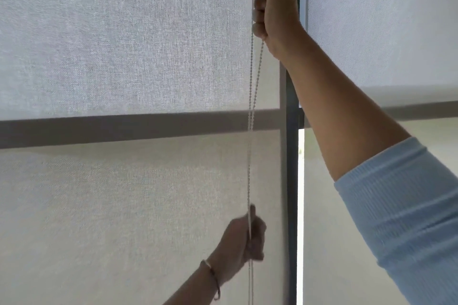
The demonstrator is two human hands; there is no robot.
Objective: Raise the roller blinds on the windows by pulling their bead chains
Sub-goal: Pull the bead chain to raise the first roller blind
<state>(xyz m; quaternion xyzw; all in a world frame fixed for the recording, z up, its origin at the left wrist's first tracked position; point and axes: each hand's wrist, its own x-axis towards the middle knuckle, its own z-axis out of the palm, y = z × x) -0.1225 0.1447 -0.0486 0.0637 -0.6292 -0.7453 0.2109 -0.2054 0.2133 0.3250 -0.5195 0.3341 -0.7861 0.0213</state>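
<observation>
The head camera shows two roller blinds: a big left blind (124,57) and a right blind (381,20), with one dark window frame post (292,156) between them. One bead chain (250,131) hangs as two thin strands in front of the left blind, near its right edge. There are two hands. The right hand (275,10) is up high, its grip closed tight around the chain, and the strands drop straight down from under its curled fingers (259,13). The left hand (244,240) is down low, its grip also closed on the chain. It wears one thin bracelet (213,277). The right arm has one light blue sleeve (406,218).
</observation>
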